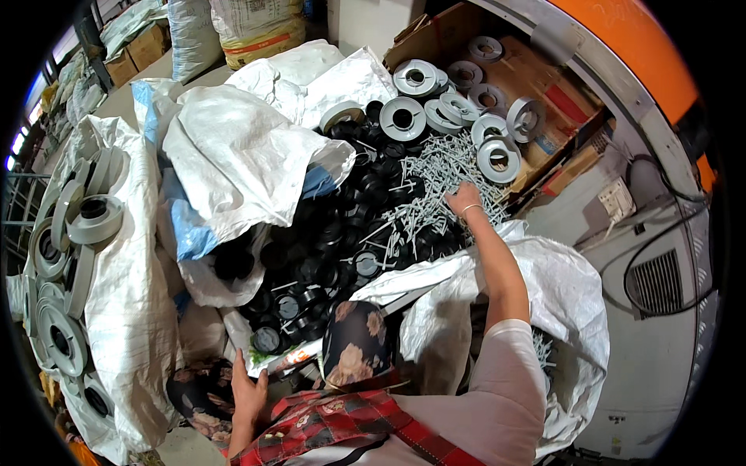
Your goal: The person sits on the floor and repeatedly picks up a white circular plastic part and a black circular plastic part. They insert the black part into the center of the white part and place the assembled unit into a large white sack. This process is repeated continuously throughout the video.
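My right hand (465, 202) reaches into a heap of thin grey plastic pins with small heads (439, 175). Its fingers are bent down and closed among them; what they hold is hidden. At the near edge of the work surface, my left hand (249, 392) has its thumb and fingers apart, with nothing visible in it. Just beyond it lies a round black cap (266, 340). A wide spread of black plastic round parts (334, 241) covers the middle, running up to the pins. Grey flanged rings (402, 119) are piled behind the heap.
A cardboard box (536, 78) with several grey rings stands far right. White woven sacks lie left (241, 147) and by my right arm (567, 287). More grey rings (62, 338) fill the left sack. A grey machine (645, 357) with a black cable (629, 260) stands right.
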`<state>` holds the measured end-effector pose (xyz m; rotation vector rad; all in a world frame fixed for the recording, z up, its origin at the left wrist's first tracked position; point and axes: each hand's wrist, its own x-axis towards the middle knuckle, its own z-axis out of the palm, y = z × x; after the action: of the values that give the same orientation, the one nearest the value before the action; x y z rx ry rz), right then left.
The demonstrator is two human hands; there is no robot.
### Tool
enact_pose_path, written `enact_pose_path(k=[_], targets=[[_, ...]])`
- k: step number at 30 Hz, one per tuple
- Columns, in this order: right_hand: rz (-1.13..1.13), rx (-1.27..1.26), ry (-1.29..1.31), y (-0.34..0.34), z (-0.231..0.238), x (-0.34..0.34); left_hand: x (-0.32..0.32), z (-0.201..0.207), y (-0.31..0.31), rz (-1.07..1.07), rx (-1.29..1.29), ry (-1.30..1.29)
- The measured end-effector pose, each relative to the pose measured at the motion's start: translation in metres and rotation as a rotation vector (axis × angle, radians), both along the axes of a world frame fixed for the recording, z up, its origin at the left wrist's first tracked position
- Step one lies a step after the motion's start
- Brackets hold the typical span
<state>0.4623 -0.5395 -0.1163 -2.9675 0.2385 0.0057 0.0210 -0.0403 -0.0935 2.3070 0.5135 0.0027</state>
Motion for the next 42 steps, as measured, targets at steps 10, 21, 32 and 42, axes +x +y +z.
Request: enact_pose_path(k=[10, 21, 32, 42], targets=[[-0.469, -0.120, 0.165, -0.100, -0.003, 0.113, 0.041, -0.047, -0.022, -0.181, 0.106, 0.190], [0.129, -0.082, 0.291, -0.078, 0.021, 0.104, 0.090, -0.067, -0.039, -0.510, 0.307, 0.195], [0.123, -0.073, -0.206, 0.027, -0.002, 0.252, 0.083, -0.111, -0.023, -0.572, 0.297, 0.218], [-0.076, 0.267, 0.045, 0.023, -0.042, 0.280, 0.083, -0.127, -0.019, -0.482, 0.136, 0.160]])
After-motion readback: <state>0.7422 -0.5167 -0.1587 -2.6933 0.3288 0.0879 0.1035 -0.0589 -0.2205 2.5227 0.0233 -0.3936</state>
